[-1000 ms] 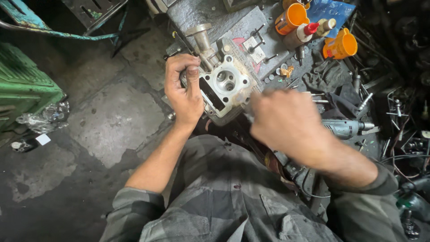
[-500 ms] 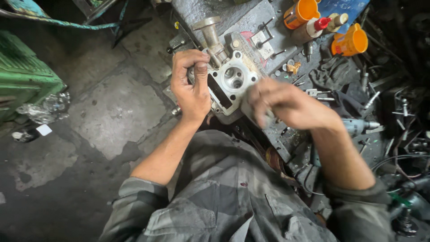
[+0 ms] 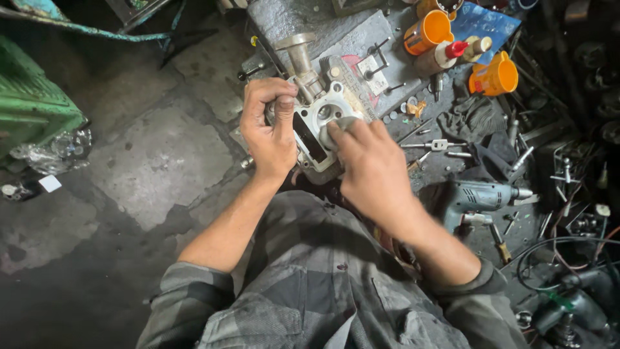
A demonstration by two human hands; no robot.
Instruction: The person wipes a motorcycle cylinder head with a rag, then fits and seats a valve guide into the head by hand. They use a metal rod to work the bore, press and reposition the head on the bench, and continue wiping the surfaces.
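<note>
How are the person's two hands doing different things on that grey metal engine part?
The left hand wraps around the side of the grey metal engine part, thumb on top, gripping it. The right hand lies flatter over the part's face, its fingertips pressing a small pale pad-like thing I cannot identify against the round opening. Both touch the same part, and both forearms are bare.

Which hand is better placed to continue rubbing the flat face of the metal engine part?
Right hand: its fingers already press on the engine part. Left hand is occupied, gripping its side to steady it.
</note>
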